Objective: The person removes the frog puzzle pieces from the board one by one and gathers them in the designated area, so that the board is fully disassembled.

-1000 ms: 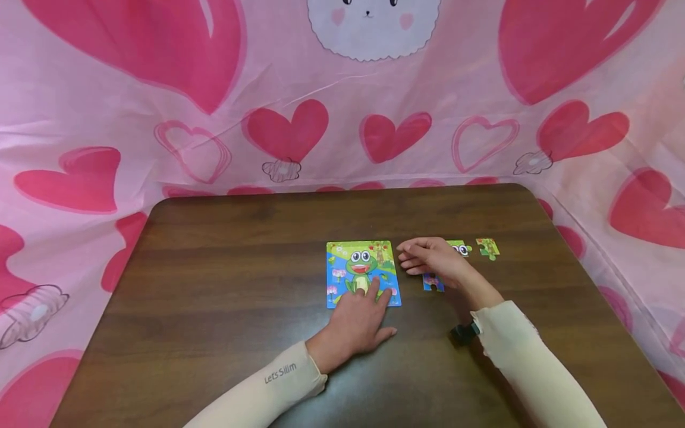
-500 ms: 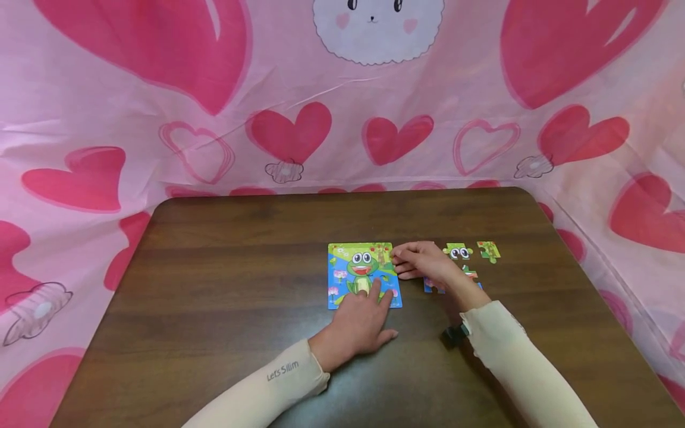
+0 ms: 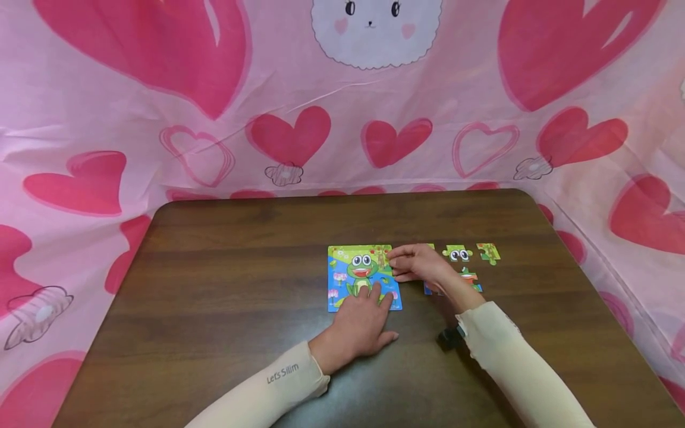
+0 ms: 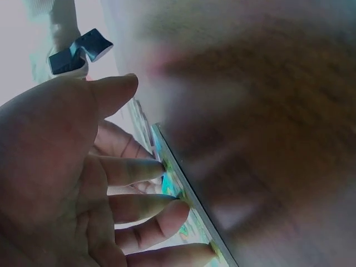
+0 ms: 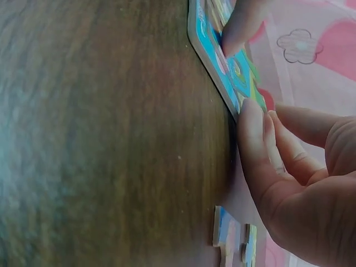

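Nearest us, the left hand [image 3: 357,326] rests, fingers apart, on the frog board [image 3: 360,270], roughly square, no clear long axis, frog's head towards twelve; at the board's three o'clock edge the right hand [image 3: 420,263] touches, whether pinching we cannot tell; we judge this steadying, next needing even pressure; loose pieces [image 3: 458,254] lie past it, towards three

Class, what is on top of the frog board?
The left hand touches the frog board low down, the right hand its right edge; parts they cover are hidden.
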A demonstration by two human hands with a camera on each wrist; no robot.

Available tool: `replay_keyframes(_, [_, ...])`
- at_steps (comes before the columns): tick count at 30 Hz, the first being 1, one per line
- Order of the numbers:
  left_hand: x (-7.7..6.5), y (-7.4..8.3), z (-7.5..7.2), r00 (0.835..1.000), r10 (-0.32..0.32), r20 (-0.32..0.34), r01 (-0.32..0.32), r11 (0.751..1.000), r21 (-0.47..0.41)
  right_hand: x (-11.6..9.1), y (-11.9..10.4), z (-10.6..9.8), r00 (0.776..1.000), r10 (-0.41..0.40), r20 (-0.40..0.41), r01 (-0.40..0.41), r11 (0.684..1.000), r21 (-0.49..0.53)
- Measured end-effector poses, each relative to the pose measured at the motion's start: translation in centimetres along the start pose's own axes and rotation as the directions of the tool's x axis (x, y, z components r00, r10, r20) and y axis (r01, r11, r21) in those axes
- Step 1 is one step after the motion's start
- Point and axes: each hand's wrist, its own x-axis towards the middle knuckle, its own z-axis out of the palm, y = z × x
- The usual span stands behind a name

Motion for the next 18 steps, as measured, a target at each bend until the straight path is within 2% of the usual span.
replay_keyframes(9, [0.09,0.12,-0.19,1.000,0.020,0.000,-0.020,0.999,0.024,0.46,0.04,0.70,0.998,-0.030,-0.047,0.027,0.998,-0.051])
replay_keyframes(18, [0.50,0.04,-0.36,0.998,0.041,0.052,-0.042,0.999,0.030,0.34,-0.36,0.97,0.997,-0.055,-0.047,0.050,0.995,-0.085])
